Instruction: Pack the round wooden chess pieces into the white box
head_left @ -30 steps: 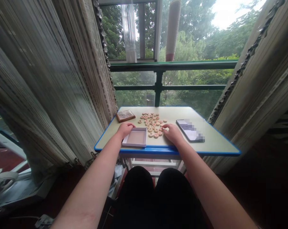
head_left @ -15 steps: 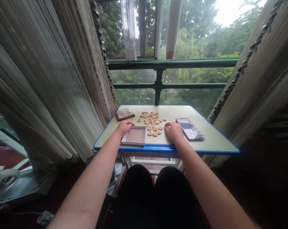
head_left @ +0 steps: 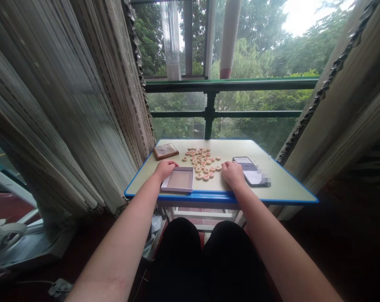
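A: From the head camera, where do the hands sit?

B: Both rest on the small table (head_left: 281,186) by the window. The left hand (head_left: 165,169) lies on the far left corner of the shallow tray (head_left: 179,180), fingers curled down over its rim. It seems to steady the tray rather than lift it, though the grip is too small to read for sure.

A: And the right?

B: The right hand (head_left: 233,173) is knuckles-up, loosely closed, at about three o'clock from the scattered wooden discs (head_left: 201,161). Its fingertips touch or nearly touch the nearest disc (head_left: 218,167); I cannot tell whether anything is pinched between them.

A: So which way do the discs lie from each hand?

B: From the right hand, the cluster spreads toward ten and eleven o'clock, with the closest pieces just beside the fingers. From the left hand they lie at about two o'clock, with the tray's corner between. The right hand is the nearer one. The tray sits at nine o'clock from the right hand, its long side running along the table's near edge, and the nearest discs lie just beside its right wall.

A: Anything else around?

B: A phone (head_left: 251,170) lies just right of the right hand, touching or close to it, and a brown lid-like box (head_left: 166,151) sits at twelve o'clock from the left hand, near the curtain (head_left: 92,105).
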Demonstrator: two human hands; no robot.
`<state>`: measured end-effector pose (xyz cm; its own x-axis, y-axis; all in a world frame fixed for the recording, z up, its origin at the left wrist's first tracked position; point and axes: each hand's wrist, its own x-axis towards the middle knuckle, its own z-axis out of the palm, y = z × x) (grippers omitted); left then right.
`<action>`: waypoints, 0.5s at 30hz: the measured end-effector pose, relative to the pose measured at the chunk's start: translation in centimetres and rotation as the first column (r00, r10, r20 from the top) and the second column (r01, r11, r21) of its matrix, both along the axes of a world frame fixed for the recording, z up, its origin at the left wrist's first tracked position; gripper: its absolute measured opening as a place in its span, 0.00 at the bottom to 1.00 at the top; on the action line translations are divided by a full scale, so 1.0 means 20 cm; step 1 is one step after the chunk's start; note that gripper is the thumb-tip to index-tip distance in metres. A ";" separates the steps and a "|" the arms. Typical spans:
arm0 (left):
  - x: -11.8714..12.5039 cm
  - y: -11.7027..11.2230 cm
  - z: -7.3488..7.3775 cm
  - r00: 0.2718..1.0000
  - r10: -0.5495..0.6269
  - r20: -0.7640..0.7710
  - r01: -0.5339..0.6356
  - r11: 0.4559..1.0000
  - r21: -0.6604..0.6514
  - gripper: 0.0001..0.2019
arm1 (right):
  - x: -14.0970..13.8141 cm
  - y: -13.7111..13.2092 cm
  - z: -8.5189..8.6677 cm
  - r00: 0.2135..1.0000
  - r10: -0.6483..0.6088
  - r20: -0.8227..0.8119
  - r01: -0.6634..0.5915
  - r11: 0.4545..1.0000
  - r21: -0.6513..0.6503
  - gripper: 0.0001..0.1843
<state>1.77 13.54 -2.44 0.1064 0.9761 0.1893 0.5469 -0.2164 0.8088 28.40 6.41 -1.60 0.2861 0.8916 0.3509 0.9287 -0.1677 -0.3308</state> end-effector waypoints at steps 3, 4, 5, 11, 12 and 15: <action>0.01 0.00 0.01 1.000 0.026 -0.004 -0.026 1.000 -0.007 0.13 | -0.01 0.03 0.05 0.996 0.087 -0.022 -0.086 0.996 0.030 0.17; 0.02 0.00 0.01 0.999 0.045 -0.006 -0.045 0.999 -0.009 0.12 | -0.02 0.05 0.07 0.989 0.148 -0.021 -0.148 0.989 0.007 0.16; 0.02 0.01 0.00 0.998 0.054 -0.011 -0.054 0.998 -0.012 0.12 | -0.03 0.08 0.10 0.976 0.216 -0.014 -0.217 0.975 -0.040 0.16; 0.03 0.04 -0.01 0.994 0.106 0.010 -0.106 0.994 0.002 0.09 | -0.06 0.30 0.22 0.912 0.409 0.035 -0.383 0.878 -0.286 0.11; 0.03 0.04 -0.01 0.994 0.112 0.012 -0.112 0.994 -0.001 0.09 | -0.05 0.32 0.22 0.909 0.416 0.041 -0.387 0.874 -0.296 0.09; 0.03 0.07 -0.02 0.994 0.113 -0.007 -0.114 0.993 -0.020 0.09 | -0.03 0.34 0.21 0.895 0.443 0.052 -0.411 0.865 -0.287 0.08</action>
<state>2.32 14.86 -2.89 -0.0043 0.9855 0.1694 0.5717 -0.1366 0.8090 27.82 13.20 2.54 -0.1709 0.9807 0.0950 0.9571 0.1881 -0.2203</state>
